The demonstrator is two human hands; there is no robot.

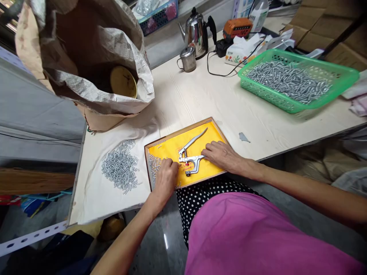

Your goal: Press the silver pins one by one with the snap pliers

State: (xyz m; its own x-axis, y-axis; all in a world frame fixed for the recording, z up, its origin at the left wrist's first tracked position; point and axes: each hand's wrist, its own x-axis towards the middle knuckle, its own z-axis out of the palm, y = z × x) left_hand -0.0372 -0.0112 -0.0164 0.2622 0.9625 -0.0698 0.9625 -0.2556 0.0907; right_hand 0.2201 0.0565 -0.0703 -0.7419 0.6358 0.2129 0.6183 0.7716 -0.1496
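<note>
A shallow wooden tray with a yellow lining (213,130) sits at the table's near edge. Silver press pliers (191,152) lie in it with the handles pointing back right. My right hand (222,154) rests palm down on the pliers' lower handle, fingers closed over it. My left hand (166,177) hovers at the tray's left part, fingers pinched together by the plier jaws; what they hold is too small to make out. A few small silver metal pieces (154,165) lie in the tray's left corner.
A pile of small silver pieces (120,168) lies on white cloth left of the tray. A green basket (341,82) full of the same pieces stands back right. A large open paper sack (94,65) stands back left. A kettle (196,32) and metal cup (188,59) stand behind.
</note>
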